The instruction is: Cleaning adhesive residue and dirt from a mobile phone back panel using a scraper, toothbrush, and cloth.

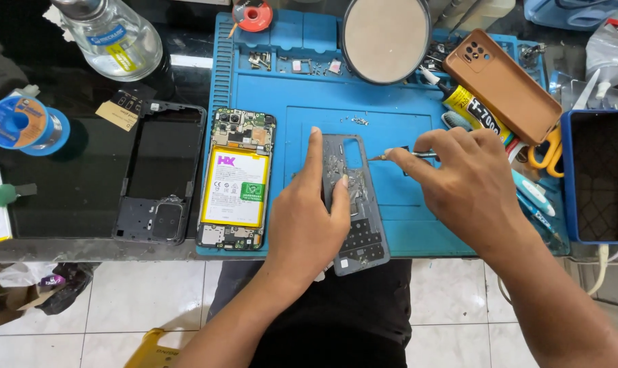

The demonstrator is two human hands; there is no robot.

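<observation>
— How does the left hand [309,221] sit?
— Palm down, index finger stretched forward, thumb out sideways.
— The right hand [462,180]?
— Fingers curled in a pinch, forearm angling in from lower right.

The widest open patch is the bare blue mat [309,102] above the grey back panel [355,204], between the opened phone [235,178] on the left and the glue tube [473,109] on the right. Small loose screws [360,120] lie in it. The round mirror [385,37] blocks the far edge. Right of the right hand [469,180], scissors [547,153], pens [532,194] and a dark tray [600,177] crowd the worktop. The mat's near right strip lies open.
</observation>
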